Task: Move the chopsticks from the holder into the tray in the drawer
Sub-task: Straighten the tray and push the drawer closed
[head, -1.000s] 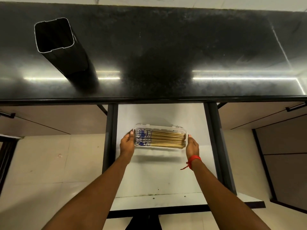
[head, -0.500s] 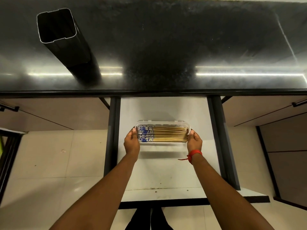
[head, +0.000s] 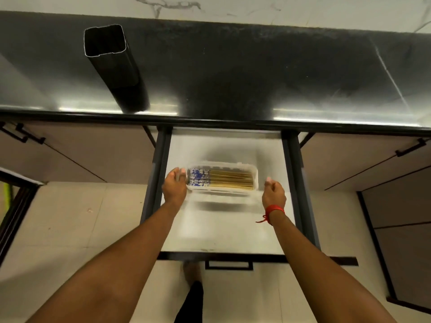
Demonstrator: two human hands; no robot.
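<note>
Fingers (head: 180, 171) of the left hand (head: 174, 187) curl loosely against the left end of the clear rectangular plastic tray (head: 222, 179), touching its rim without clamping it; those of the right hand (head: 273, 193) are half curled and apart from the tray's right end, holding nothing (a red thread bracelet (head: 274, 209) circles that wrist). Nearest of all, below both forearms, a black bar handle (head: 229, 265) sits on the front of the open pale-floored drawer (head: 224, 227), whose dark side rails run up past each hand. Between the fingertips of the two hands lies the tray, flat on the drawer floor and somewhat blurred; inside it the bundle of tan wooden chopsticks with blue-and-white patterned ends (head: 221, 179) lies lengthwise, patterned ends toward the left fingers, plain ends toward the right. Beyond the fingers, past the tray, the drawer floor runs under the edge of the glossy black stone countertop (head: 256, 73); farther still and off to the left of the left fingers, the tall dark metal square-mouthed holder (head: 114, 66) stands on that countertop, its opening showing only a dark interior; behind it a white marbled wall (head: 233, 7) closes the view.
</note>
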